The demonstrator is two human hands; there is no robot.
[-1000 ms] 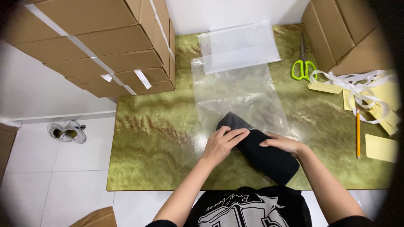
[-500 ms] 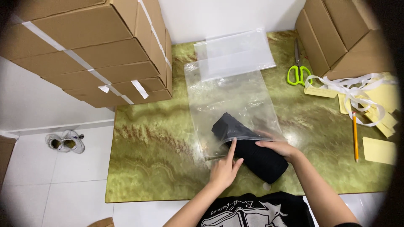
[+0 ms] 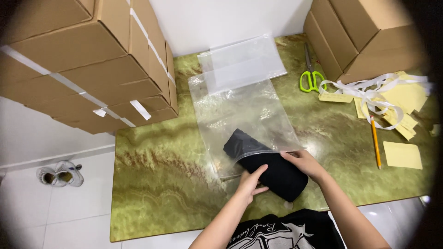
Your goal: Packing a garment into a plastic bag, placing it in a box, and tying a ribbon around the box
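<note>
- Rolled garment (image 3: 272, 173): solid black.
- Plastic bag (image 3: 244, 115): clear, colourless.
- Table (image 3: 170, 184): green marble pattern with wavy brown and pale veins.
- Cardboard boxes (image 3: 87, 60), far left: plain brown, white tape strips.
- Scissors (image 3: 311, 78), far right: bright green handles.
- Paper slips (image 3: 401, 154), right: pale yellow.
- Pencil (image 3: 374, 140): orange.
- Ribbon (image 3: 369, 90): white.
- Shirt (image 3: 281, 233), near edge: black with white print.
- Floor (image 3: 55, 216): white tiles.

The far end of the rolled black garment (image 3: 251, 150) sits behind the wrinkled film of the clear plastic bag (image 3: 244, 110), its outline softened. The right hand (image 3: 305, 164) covers part of the bag's mouth (which fingers pinch the edge cannot be told). The cardboard boxes (image 3: 78, 55) run past the frame's edge.
</note>
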